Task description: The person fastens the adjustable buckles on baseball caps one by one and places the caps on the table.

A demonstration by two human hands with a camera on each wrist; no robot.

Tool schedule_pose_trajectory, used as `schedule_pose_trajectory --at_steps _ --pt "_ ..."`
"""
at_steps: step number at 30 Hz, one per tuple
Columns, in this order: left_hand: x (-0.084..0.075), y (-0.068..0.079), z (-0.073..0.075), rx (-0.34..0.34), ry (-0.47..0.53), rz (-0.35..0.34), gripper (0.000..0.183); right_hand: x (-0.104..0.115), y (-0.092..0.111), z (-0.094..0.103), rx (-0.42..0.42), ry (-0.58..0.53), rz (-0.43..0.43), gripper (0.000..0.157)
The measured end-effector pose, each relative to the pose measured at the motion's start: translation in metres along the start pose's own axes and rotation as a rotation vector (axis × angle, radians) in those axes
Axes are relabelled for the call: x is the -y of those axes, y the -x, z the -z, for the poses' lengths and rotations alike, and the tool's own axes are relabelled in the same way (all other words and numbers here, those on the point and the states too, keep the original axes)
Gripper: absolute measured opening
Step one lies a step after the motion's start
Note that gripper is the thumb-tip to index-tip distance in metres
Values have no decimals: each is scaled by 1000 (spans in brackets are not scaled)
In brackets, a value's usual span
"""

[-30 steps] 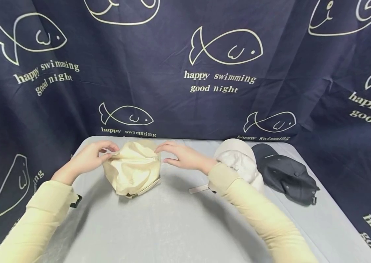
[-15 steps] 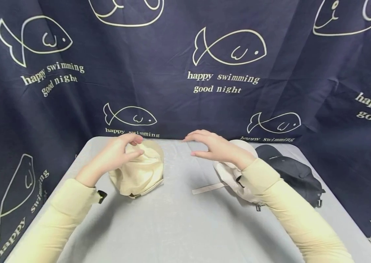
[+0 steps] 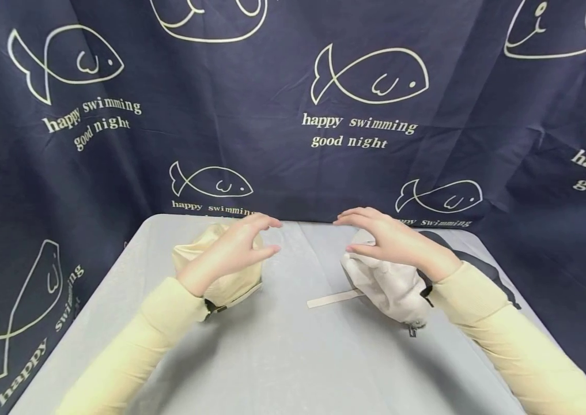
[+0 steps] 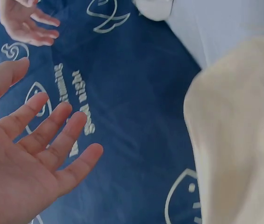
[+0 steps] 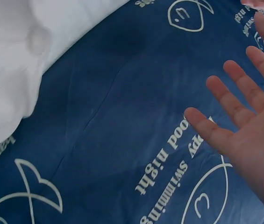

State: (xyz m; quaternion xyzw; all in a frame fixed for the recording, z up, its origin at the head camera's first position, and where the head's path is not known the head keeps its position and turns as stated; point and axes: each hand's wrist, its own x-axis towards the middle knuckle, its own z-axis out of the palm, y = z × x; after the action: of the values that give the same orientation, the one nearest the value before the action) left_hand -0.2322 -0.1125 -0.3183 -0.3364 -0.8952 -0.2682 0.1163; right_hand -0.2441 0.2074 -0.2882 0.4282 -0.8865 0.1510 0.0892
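Observation:
My left hand [image 3: 235, 245] hovers over the cream baseball cap [image 3: 238, 285], its fingers loosely spread and holding nothing. In the left wrist view that cap [image 4: 239, 140] fills the right side, and the palm and fingers [image 4: 78, 121] are apart from it. Above the white baseball cap [image 3: 388, 288] is my right hand [image 3: 393, 239], also relaxed with nothing in it. The right wrist view has the white cap [image 5: 10, 70] at the left, away from the spread fingers. Each hand and wrist hides part of the cap beneath it.
Behind the right forearm a black cap [image 3: 490, 268] lies partly hidden at the table's right side. A pale strap [image 3: 334, 298] sticks out leftward from the white cap. The grey-covered table [image 3: 282, 357] ends at a navy fish-print curtain [image 3: 282, 115].
The left hand has left the cream cap's edge and moved right across it. My right hand has moved right, from beside the cream cap to over the white cap.

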Motion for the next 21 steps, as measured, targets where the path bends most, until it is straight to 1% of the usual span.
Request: schedule_pose_trajectory --at_steps 4,7,11,15,21 --pt "-5 -9 -18 59 9 -33 42 -5 15 0 -5 39 12 47" --pt "-8 -15 -29 81 7 -45 44 -8 28 -2 -26 76 30 48" --pt "-15 -25 -41 65 24 -45 44 -12 42 -4 -56 114 42 49" --pt "-21 -36 -52 43 35 -58 42 -18 56 -6 -69 159 21 52" --pt "-24 -52 -74 46 67 -56 40 -34 77 -12 -52 197 23 62"
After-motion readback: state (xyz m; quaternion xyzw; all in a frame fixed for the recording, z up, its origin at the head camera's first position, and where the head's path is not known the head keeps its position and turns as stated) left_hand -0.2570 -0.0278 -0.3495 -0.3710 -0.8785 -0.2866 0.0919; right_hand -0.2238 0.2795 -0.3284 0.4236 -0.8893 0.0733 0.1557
